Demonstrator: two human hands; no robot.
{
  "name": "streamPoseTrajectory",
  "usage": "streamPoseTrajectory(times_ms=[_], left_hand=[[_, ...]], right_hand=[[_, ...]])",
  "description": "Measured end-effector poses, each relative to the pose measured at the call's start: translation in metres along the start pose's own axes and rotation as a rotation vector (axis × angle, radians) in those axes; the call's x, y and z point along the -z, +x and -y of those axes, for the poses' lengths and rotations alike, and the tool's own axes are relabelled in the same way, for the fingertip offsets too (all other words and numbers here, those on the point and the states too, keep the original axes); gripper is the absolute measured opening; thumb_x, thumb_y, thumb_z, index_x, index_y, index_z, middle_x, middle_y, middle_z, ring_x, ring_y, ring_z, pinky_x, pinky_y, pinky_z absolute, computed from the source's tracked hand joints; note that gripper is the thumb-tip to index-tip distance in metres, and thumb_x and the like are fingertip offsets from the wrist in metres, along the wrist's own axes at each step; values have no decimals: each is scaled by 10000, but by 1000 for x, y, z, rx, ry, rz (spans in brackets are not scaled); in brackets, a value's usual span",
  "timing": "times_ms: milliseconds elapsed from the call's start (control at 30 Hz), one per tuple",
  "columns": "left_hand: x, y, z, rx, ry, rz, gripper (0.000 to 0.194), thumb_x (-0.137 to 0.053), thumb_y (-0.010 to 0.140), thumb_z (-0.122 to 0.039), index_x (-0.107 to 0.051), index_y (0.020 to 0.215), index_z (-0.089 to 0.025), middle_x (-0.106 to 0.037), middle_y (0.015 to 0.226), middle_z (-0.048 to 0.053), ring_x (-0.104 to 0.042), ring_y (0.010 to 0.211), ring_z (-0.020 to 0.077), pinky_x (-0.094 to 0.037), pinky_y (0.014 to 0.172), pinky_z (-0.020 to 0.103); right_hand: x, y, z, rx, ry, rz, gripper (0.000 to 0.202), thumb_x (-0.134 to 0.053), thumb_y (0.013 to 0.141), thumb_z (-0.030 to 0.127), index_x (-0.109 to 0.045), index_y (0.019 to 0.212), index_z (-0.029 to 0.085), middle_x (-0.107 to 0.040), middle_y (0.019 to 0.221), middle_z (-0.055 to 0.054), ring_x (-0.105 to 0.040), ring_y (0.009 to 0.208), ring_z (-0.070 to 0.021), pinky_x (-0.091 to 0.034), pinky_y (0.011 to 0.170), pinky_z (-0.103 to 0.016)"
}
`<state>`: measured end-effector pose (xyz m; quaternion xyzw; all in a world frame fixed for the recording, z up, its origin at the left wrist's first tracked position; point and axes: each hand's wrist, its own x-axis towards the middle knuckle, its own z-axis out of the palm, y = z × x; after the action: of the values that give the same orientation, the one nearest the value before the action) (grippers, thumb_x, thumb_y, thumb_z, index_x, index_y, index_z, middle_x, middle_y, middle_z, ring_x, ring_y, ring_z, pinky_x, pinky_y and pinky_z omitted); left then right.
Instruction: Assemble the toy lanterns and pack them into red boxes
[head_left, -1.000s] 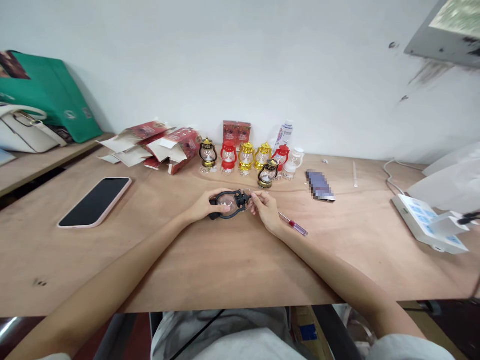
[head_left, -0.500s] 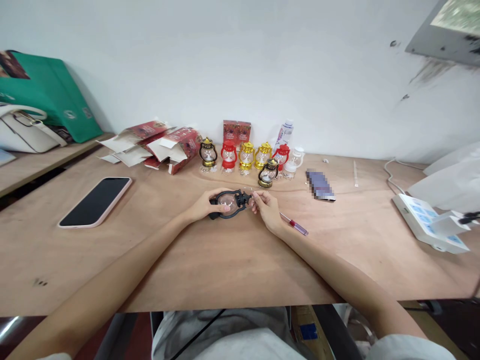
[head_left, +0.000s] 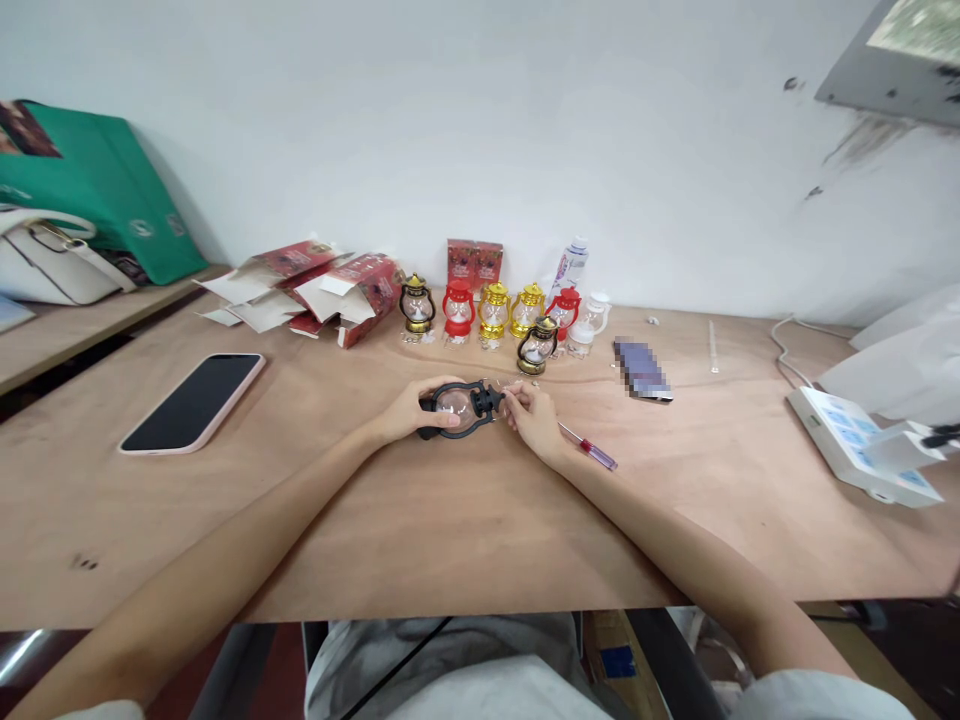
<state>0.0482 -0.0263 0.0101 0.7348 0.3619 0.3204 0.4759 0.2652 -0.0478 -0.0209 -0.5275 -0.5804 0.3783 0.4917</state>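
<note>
A small black toy lantern (head_left: 455, 410) with a clear globe lies on its side just above the table. My left hand (head_left: 409, 412) is wrapped round its base end, thumb across the globe. At the other end my right hand (head_left: 534, 415) pinches the lantern's pointed top. Something thin and clear shows by those fingertips, too fine to make out. A screwdriver (head_left: 598, 455) with a clear purple-red handle lies beside my right wrist. Beyond my hands stands a black-and-gold lantern (head_left: 537, 348), in front of a row of red, gold, white and bronze-coloured lanterns (head_left: 493, 315).
Opened red boxes (head_left: 367, 290) lie at the back left, and two small red boxes (head_left: 474, 265) stand by the wall with a bottle (head_left: 571, 265). A pink-cased phone (head_left: 195, 405) is at left. On the right are a blurred phone-like item (head_left: 642, 370) and a power strip (head_left: 862, 445).
My right fingertips have shifted slightly at the lantern's top, and the thin clear thing there shows less. The left hand keeps its hold. The view has moved a little.
</note>
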Motion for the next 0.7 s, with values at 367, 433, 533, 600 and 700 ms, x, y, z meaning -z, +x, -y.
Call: streamPoseTrajectory(times_ms=[367,433,533,600,700], left_hand=[[1,0,-2,3,-59,60,592,-768,579,-364,-607,1096,-123,-665,1061,79,-592,1017,259,-443,937,373],[1,0,-3,4,-45,64,589,-766,579,-362,-611,1094,-123,-667,1059,78,-593,1016,259,-445,933,372],[1,-1,-5,2,-35,71,591,-764,581,-361,-613,1103,-130,-667,1069,77,-590,1030,262,-441,938,373],[1,-1,-5,1,-40,71,598,-765,578,-358,-609,1109,-130,-667,1071,77,-590,1033,262,-439,942,374],[0,-1,-3,2,-38,58,594,-766,575,-356,-606,1099,-126,-665,1072,81,-591,1029,260,-442,940,378]], right_hand=[[3,1,-3,108,96,53,352,-542,800,545,-566,815,194,-529,545,44,-442,445,-85,-340,457,-215],[3,1,-4,112,82,79,341,-536,811,531,-571,811,192,-527,547,44,-431,444,-83,-334,459,-214],[3,1,-5,106,39,96,327,-525,821,511,-579,801,190,-524,540,42,-416,434,-82,-320,452,-213],[3,1,-6,95,2,88,316,-521,822,499,-578,789,191,-527,536,39,-410,427,-84,-314,446,-215],[2,1,-7,88,-40,71,301,-522,817,487,-576,770,194,-533,540,32,-419,434,-92,-321,453,-222]])
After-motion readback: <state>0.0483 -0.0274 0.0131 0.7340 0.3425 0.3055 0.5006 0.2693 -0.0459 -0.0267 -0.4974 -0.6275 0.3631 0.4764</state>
